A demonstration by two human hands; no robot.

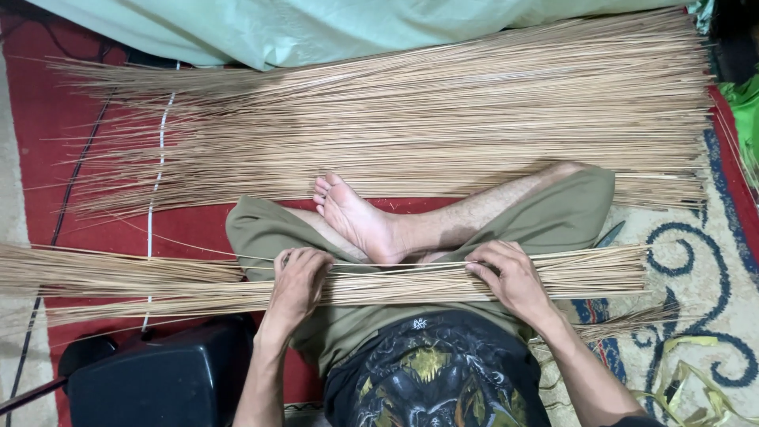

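Crosswise, stick bundle [395, 285] lies left-right over lap; left hand [299, 278] and right hand [510, 277] curled, gripping it.

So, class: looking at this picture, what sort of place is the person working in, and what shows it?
Probably a home floor workspace for handcraft: a patterned carpet, a wide spread of thin dry sticks, and both hands on a bundle across the lap.

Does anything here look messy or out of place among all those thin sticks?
Mostly tidy. The large stick pile lies neatly parallel, but its left end fans out unevenly, with stray sticks splayed over the red carpet. Both hands, left hand and right hand, rest on the lap bundle.
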